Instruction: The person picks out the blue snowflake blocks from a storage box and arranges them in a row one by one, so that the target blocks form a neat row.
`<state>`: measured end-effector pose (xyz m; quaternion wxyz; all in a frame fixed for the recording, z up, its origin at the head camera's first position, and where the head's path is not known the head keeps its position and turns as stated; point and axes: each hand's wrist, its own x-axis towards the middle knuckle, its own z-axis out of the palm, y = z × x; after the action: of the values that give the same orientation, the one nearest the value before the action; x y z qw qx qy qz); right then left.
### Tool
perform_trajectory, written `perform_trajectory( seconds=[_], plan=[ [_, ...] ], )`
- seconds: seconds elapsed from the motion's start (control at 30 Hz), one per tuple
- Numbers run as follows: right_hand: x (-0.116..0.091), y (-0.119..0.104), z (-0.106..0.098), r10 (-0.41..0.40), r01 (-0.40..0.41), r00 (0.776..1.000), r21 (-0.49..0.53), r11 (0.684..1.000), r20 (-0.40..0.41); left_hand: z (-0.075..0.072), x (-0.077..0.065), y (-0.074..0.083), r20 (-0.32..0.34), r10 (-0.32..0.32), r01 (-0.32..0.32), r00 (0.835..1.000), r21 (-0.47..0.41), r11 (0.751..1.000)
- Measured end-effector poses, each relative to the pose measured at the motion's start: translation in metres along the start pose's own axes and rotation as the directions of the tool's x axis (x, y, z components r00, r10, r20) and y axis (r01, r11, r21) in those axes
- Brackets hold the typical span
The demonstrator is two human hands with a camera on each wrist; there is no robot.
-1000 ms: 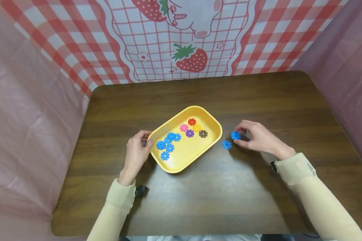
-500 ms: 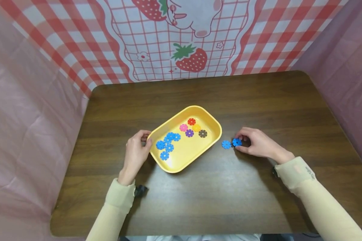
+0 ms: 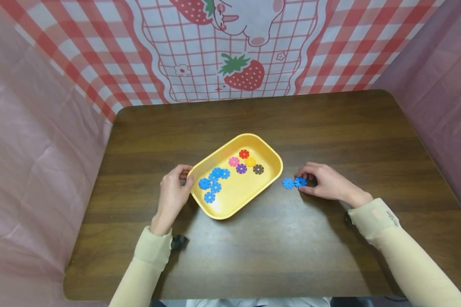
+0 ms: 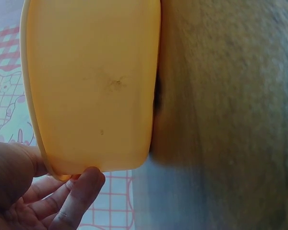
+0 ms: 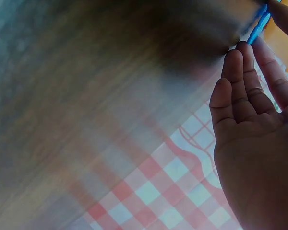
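My left hand (image 3: 175,187) grips the left corner of a yellow plastic tray (image 3: 249,201), thumb and fingers at its rim; the left wrist view shows the tray's outer wall (image 4: 93,86) above the fingers. To the tray's right, my right hand (image 3: 326,181) pinches a blue notched plastic disc (image 3: 300,182) between thumb and fingers, close over the table. Its left edge meets a second blue notched disc (image 3: 288,183) lying on the wood. In the right wrist view the blue edge (image 5: 259,26) shows between the fingertips.
Several blue discs (image 3: 215,186) lie in the tray's left part. A red disc (image 3: 243,154), pink disc (image 3: 234,161), yellow disc (image 3: 250,162), purple disc (image 3: 241,169) and brown disc (image 3: 258,169) sit towards its right end. A patterned cloth (image 3: 199,85) hangs behind the wooden table (image 3: 272,256).
My right hand has come down towards the front with its blue disc, then slightly left, bringing it up against the disc on the table. The left hand and tray have stayed put.
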<state>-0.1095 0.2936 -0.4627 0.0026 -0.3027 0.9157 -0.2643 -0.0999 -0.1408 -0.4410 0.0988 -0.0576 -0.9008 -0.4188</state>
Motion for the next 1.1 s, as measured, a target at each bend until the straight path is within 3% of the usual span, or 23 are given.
perform_trajectory(
  seconds=[0.77,1.1],
  plan=[
    [0.0,-0.004,-0.002,0.048,-0.049,0.999,0.017,0.999,0.019,-0.001,0.0,0.0,0.009,0.0,0.0,1.0,0.008,1.0],
    [0.012,-0.012,-0.026,0.025,-0.025,0.999,0.01,1.0,-0.024,-0.002,0.001,0.001,0.007,0.002,-0.002,1.0,0.01,1.0]
  ],
)
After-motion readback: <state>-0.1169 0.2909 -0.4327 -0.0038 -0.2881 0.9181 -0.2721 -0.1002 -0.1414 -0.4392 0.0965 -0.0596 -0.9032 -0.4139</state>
